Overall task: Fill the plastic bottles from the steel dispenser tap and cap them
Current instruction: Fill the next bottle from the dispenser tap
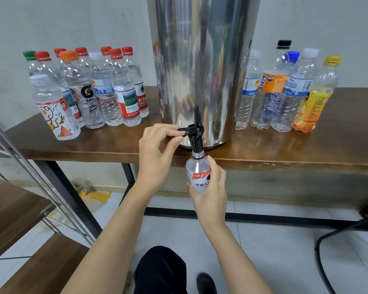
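A tall steel dispenser (pixel 202 66) stands on the brown wooden table (pixel 285 153), its black tap (pixel 194 135) jutting over the front edge. My left hand (pixel 157 149) pinches the tap's black lever between thumb and fingers. Below the edge, my right hand (pixel 209 190) grips a clear plastic bottle (pixel 198 170) with a white and red label. The bottle has no cap, and its open neck sits right under the tap's spout. I cannot tell whether water is flowing.
Several capped bottles (pixel 87 92) holding water stand left of the dispenser. Several capped, mostly empty-looking bottles (pixel 285 92) stand to its right. A wooden shelf rack with metal rails (pixel 23 209) is at lower left, black chair legs (pixel 338 234) at lower right.
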